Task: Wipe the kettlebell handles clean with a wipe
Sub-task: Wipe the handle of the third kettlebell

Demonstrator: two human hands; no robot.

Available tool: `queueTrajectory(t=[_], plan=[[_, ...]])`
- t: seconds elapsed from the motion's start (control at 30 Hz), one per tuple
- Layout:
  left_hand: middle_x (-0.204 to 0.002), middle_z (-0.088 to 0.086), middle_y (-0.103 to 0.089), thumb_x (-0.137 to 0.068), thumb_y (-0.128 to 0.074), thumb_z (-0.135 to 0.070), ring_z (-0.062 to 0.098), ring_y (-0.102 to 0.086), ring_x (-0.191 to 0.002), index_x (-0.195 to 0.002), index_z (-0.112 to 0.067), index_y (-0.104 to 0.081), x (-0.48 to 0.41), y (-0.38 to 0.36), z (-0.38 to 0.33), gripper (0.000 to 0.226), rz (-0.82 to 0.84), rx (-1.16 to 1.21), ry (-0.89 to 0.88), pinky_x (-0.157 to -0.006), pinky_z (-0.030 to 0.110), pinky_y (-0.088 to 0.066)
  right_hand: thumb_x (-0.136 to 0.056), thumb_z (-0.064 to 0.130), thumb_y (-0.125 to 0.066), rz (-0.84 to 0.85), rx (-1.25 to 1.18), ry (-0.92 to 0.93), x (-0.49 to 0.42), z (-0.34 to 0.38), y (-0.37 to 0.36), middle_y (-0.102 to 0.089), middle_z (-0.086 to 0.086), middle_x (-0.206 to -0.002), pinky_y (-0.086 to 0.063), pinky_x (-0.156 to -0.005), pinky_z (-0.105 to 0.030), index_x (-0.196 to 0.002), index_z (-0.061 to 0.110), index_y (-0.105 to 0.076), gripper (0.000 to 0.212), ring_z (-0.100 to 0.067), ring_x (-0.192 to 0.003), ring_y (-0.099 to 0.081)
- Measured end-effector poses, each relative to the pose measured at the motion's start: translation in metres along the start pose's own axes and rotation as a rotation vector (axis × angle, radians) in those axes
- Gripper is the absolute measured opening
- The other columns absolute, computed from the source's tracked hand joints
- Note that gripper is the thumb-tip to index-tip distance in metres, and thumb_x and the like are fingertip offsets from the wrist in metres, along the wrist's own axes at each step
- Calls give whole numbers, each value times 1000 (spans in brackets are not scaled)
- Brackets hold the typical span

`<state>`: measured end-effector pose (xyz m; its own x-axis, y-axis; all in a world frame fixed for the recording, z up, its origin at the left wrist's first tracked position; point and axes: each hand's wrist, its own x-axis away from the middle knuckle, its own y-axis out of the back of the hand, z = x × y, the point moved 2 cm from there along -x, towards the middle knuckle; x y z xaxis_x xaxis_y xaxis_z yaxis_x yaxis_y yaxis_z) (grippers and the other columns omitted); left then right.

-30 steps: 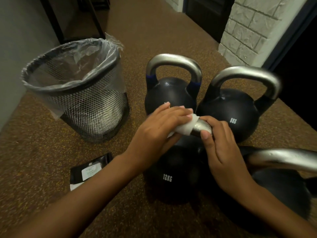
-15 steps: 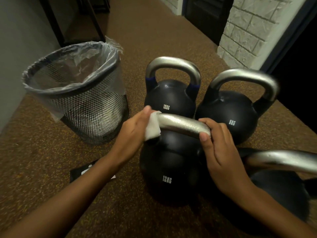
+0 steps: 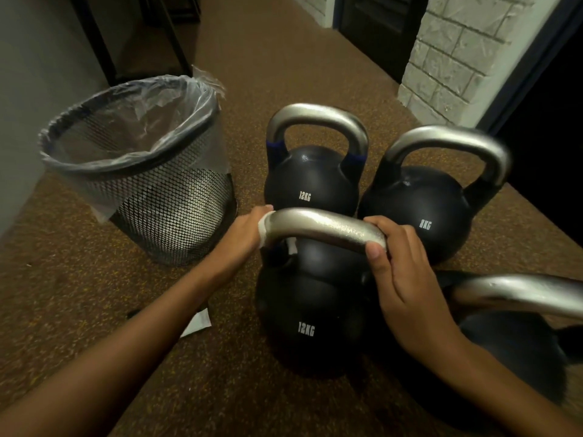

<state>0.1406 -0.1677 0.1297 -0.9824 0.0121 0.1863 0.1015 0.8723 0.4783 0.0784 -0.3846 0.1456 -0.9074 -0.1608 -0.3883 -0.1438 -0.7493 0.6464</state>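
Left hand [image 3: 247, 230] grips the wipe [image 3: 264, 227] round the left bend of the near 12KG kettlebell's handle [image 3: 321, 227]. Its fingers are curled round wipe and steel together, and a loose corner of wipe hangs under the bar.

Right hand [image 3: 407, 279] wraps the handle's right end, fingers [image 3: 394, 230] over the top and thumb pressed on the near face. Likely a brace so the bell doesn't rock under the wiping. The bar between the hands glistens in patches, so I'd guess the top run is covered and the left corner is the step in hand.

The far 12KG kettlebell [image 3: 310, 181], the 8KG kettlebell [image 3: 419, 209] and a fourth kettlebell [image 3: 520, 294], cut off by the right edge, are packed close on the floor [image 3: 94, 279]. That probably keeps every handle in reach.

Mesh wastebasket [image 3: 142, 197] sits just left of the group, clear liner [image 3: 132, 134] folded over its rim, presumably for spent wipes. A pale shape shows low through the mesh; can't tell if it's liner or rubbish. A packet [image 3: 197, 321] lies partly hidden under the left forearm.
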Motion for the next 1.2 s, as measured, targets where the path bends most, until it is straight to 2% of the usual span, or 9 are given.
queueTrajectory(t=[0.07,0.3,0.47,0.57,0.67,0.77,0.93,1.03,1.2], plan=[[-109,7,-63,-96,-45,-24,8,-56,-85,-98,-22,-60,-12,4,-2,15,77,-70,42,-80,26,-47,-95,49,-23,3,-5,-1,0,0,0,-41,13,-107,-30,-88,-8,-128,32,-39,40,-6,-104,-44],[-72,8,-63,-96,-36,-45,16,-57,-64,-78,-6,-65,7,7,-56,52,133,-149,-189,-66,32,-46,-95,49,-22,9,1,4,-1,0,0,-41,14,-107,-30,-88,-8,-128,32,-38,40,-7,-105,-44],[-84,0,-57,-99,-37,-27,6,-53,-72,-84,-27,-53,3,9,-49,22,209,-211,-162,-65,11,-45,-96,47,-23,15,-5,14,0,0,1,-41,14,-107,-33,-89,-16,-128,30,-39,40,-8,-105,-44],[-93,18,-60,-95,-31,-35,25,-56,-84,-86,-6,-57,2,11,-60,40,251,-341,-195,-81,41,-46,-96,46,-24,3,-3,17,0,0,1,-42,12,-107,-33,-89,-16,-128,28,-40,40,-9,-104,-45],[-72,8,-48,-100,-29,-21,34,-50,-81,-69,-13,-41,8,-1,-79,34,113,-731,-360,-77,42,-37,-96,47,-23,10,-5,11,0,0,0,-41,14,-107,-31,-87,-8,-128,30,-39,40,-7,-104,-44],[-74,4,-49,-99,-22,-28,28,-48,-86,-79,-13,-46,17,-18,-88,35,-86,-884,-617,-93,42,-28,-94,50,-23,22,-15,-2,-1,0,1,-40,17,-106,-32,-84,-6,-127,35,-37,39,-4,-103,-44],[-88,-4,-62,-100,-19,-39,2,-48,-85,-93,-15,-63,20,-9,-77,50,47,-511,-525,-106,23,-18,-93,53,-21,54,-15,-5,0,1,2,-39,19,-106,-32,-86,-7,-126,39,-34,38,-3,-105,-43],[-93,10,-64,-98,-29,-41,16,-55,-78,-88,-13,-63,11,6,-65,45,209,-346,-304,-86,32,-43,-94,52,-21,56,-10,-4,0,0,3,-39,18,-106,-32,-87,-6,-127,38,-35,38,-3,-105,-43],[-98,18,-60,-98,-30,-32,29,-56,-90,-97,3,-54,-1,8,-71,43,326,-478,-187,-83,42,-42,-94,51,-22,49,-19,-7,0,-1,3,-39,18,-106,-33,-87,-8,-127,38,-35,37,-3,-105,-43]])
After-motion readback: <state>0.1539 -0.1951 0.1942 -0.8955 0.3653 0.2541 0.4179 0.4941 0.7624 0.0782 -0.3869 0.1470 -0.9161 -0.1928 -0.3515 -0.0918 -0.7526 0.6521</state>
